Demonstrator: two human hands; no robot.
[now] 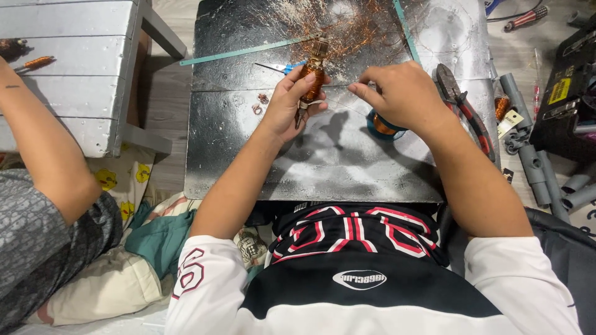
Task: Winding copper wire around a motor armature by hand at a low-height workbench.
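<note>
My left hand grips a small copper-wound motor armature, held upright over a low black metal table. My right hand pinches a thin copper wire just right of the armature, fingers closed on it. Under my right hand sits a blue spool of copper wire. A tangle of loose copper wire lies on the table beyond the armature.
Blue-handled scissors and a green ruler strip lie near the armature. Red-handled pliers rest at the table's right edge, with grey pipes beside it. Another person's arm is at left by a white wooden bench.
</note>
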